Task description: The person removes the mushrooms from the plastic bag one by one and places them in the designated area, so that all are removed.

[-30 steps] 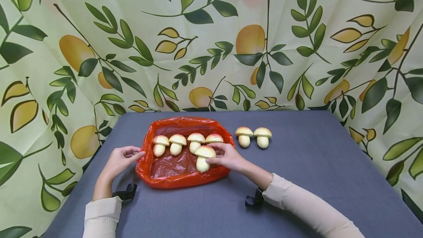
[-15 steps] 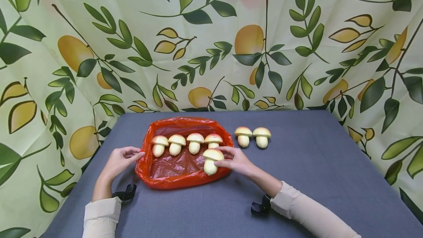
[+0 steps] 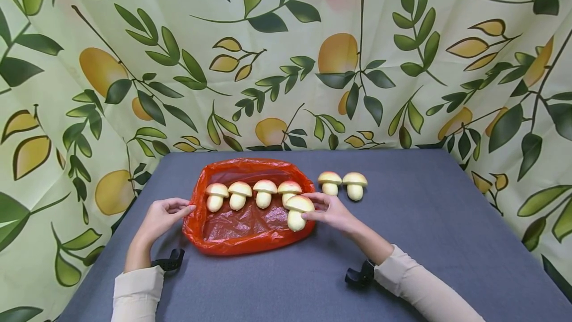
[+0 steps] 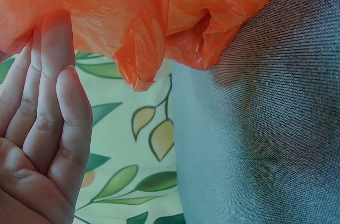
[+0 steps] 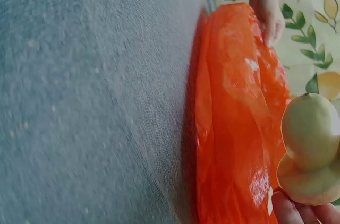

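Held mushroom [image 3: 298, 205]: shifting toward three o'clock since the earlier frames, now showing over the four-o'clock side of the red bag [image 3: 241, 248]. Right hand [image 3: 332, 212]: fingers pinching that mushroom; its rounded cap could be slipping out if the grip is loosening. Row of four mushrooms [image 3: 264, 190]: resting inside the bag, the nearest sitting at eleven o'clock of the held piece and risking a knock. Left hand [image 3: 163, 217]: fingers holding the nine-o'clock rim; thin plastic could be sagging inward if released. Mushroom pair [image 3: 355, 183]: resting on the counter [image 3: 424, 212], two o'clock.
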`<act>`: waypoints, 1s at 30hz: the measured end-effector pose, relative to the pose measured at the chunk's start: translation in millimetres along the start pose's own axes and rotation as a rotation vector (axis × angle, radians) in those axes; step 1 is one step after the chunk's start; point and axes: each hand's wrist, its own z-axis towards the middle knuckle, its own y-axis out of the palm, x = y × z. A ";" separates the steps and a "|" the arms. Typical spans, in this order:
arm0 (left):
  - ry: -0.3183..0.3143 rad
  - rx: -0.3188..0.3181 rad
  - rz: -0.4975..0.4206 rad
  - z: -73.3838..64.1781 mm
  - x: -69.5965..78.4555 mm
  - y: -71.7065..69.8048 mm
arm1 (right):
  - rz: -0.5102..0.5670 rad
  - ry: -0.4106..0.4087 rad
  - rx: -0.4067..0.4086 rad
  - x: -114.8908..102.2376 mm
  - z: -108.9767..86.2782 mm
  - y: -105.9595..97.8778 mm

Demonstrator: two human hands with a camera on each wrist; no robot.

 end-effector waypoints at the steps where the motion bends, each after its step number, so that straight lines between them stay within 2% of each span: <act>1: -0.002 -0.001 0.000 0.0 0.1 0.0 | 0.002 -0.002 0.008 0.2 0.2 -1.7; 20: -0.001 -0.001 -0.005 1.1 -0.7 0.2 | -0.005 0.024 0.092 6.6 -7.5 -39.5; 30: 0.001 -0.007 -0.004 0.4 -2.2 -0.4 | 0.033 -0.011 0.144 14.4 -13.8 -59.7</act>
